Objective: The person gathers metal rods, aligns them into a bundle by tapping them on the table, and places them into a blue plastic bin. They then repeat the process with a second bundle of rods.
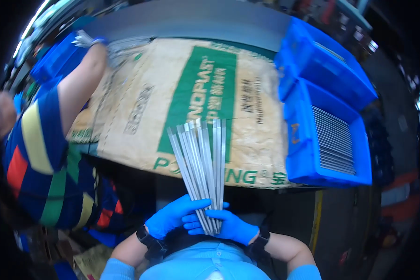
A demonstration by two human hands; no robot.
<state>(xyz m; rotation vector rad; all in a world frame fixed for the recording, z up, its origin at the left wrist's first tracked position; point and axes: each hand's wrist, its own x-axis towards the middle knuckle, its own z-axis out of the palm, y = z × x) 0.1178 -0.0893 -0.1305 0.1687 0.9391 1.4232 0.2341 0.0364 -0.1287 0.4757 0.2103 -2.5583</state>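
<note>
A fanned bundle of long, thin metal bars (pixel 201 163) rises from my two blue-gloved hands, close in front of my body. My left hand (pixel 172 217) is closed around the lower left of the bundle, its thumb lying across the bars. From the other side my right hand (pixel 235 227) grips the bottom ends, with its thumb over them. The upper ends spread apart over the near edge of a tan paper sack (pixel 266 158) with green print, which covers the table.
At the right stand two blue bins; the nearer bin (pixel 301 140) holds a row of similar metal bars, the farther bin (pixel 308 51) a few pieces. On the left, a person in a striped shirt (pixel 56 140) reaches toward another blue bin (pixel 60 60).
</note>
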